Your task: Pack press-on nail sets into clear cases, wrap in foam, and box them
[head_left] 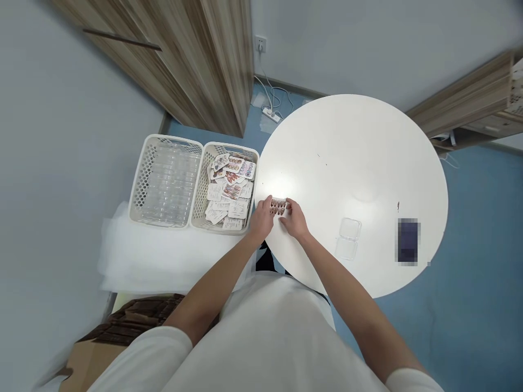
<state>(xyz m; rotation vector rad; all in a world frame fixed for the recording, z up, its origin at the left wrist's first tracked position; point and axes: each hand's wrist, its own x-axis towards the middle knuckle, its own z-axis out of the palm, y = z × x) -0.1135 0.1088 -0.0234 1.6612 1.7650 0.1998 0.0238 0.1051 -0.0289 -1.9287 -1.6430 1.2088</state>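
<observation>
A small card of brown press-on nails (278, 206) is held between my two hands over the near left edge of the white round table (351, 147). My left hand (262, 219) grips the card's left side, fingers closed on it. At the right side, my right hand (295, 219) has its fingertips closed on the card's edge. Further right on the table lies an open clear plastic case (348, 238), its two halves side by side. Left of my hands, a white basket (197, 218) holds many nail cards (232, 190), some face up, others showing printed backs.
A second white basket (137, 201) with stacked clear cases (169, 182) adjoins the first. A blurred dark object (407, 240) lies at the table's right. Wooden cabinets (204, 60) stand behind; a power strip (271, 114) with cables is on the floor.
</observation>
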